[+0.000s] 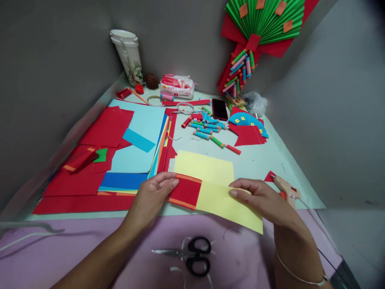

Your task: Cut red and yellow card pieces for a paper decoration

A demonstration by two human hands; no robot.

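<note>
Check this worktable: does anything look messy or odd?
Nothing looks spilled or damaged. What looks untidy: pale scraps lie about the scissors on the pink surface, and small colored tubes lie in a loose jumble near the phone.

Left hand (155,196) is pinching toward two o'clock, left forearm (99,255) slanting from seven, right hand (261,198) pinching toward ten, right forearm (293,249) from five
</note>
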